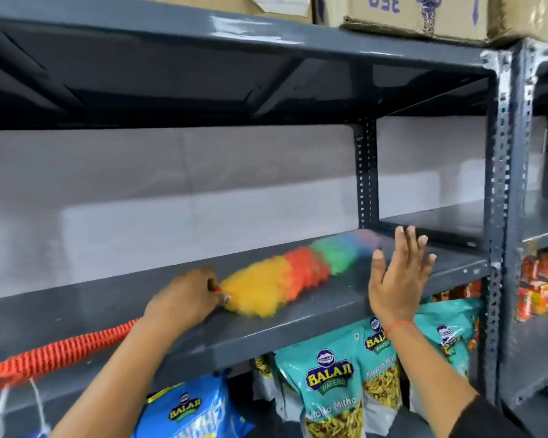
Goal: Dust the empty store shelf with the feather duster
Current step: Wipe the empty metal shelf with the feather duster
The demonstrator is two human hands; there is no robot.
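A rainbow feather duster [285,273] lies across the grey metal shelf [76,311], its yellow, orange, green and blue head pointing right and blurred at the tip. My left hand [184,298] is closed around its orange ribbed handle [60,352] just behind the head. The handle trails off to the lower left, with a white cord hanging from its end. My right hand [399,276] hovers with flat, spread fingers beside the duster's tip, above the shelf's front edge, holding nothing.
Teal snack bags [332,384] and a blue bag [190,409] hang on the level below. Cardboard boxes [424,14] sit on the top shelf. A perforated upright [500,184] divides off a neighbouring rack holding orange packets [538,286].
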